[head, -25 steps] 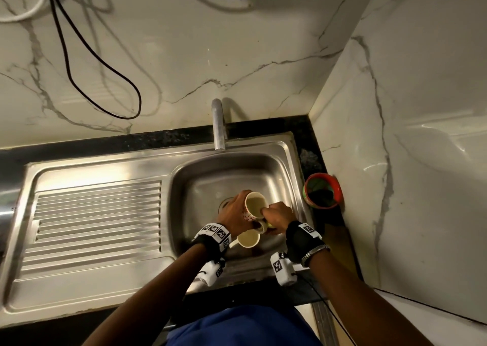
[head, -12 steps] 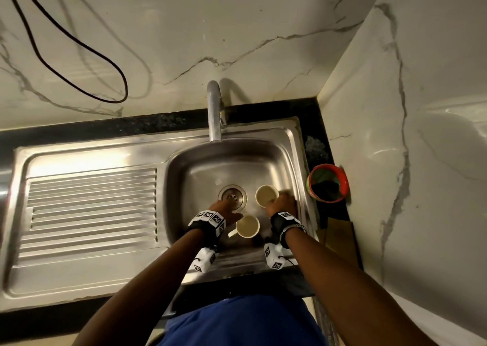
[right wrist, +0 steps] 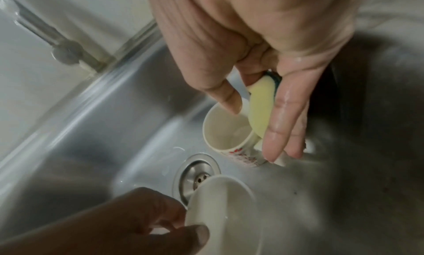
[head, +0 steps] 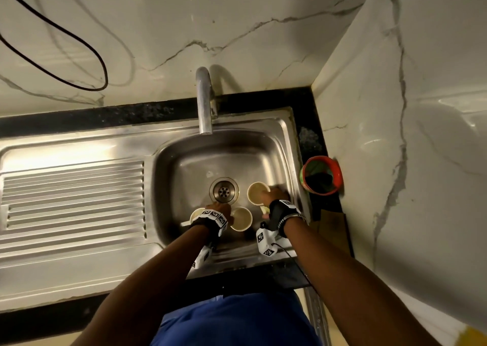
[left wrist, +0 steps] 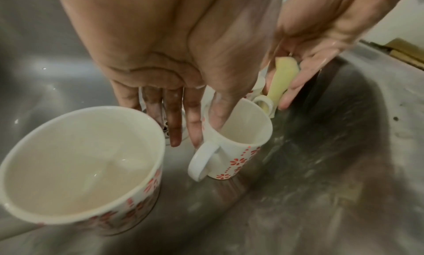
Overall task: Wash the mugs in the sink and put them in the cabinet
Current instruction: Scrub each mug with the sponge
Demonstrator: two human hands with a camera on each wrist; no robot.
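Note:
Three white mugs with red flower prints stand in the steel sink [head: 184,161]. My left hand [head: 220,208] reaches down at the middle mug [head: 240,218] and pinches its rim [left wrist: 238,132], thumb inside and fingers outside. The left mug [head: 195,213] is half hidden under that wrist and shows large in the left wrist view [left wrist: 80,159]. My right hand [head: 274,195] holds a yellow and green sponge [right wrist: 261,110] over the right mug [head: 257,192], beside its rim [right wrist: 224,130].
The faucet [head: 204,100] reaches over the back of the basin, above the drain [head: 224,190]. A ribbed draining board [head: 73,200] lies to the left. A red and green container [head: 321,174] sits on the black counter at the right wall. A black cable [head: 79,42] hangs on the back wall.
The mug that both hands held up and scrubbed now stands right of the drain. My left hand has let go of it and moved to the middle mug.

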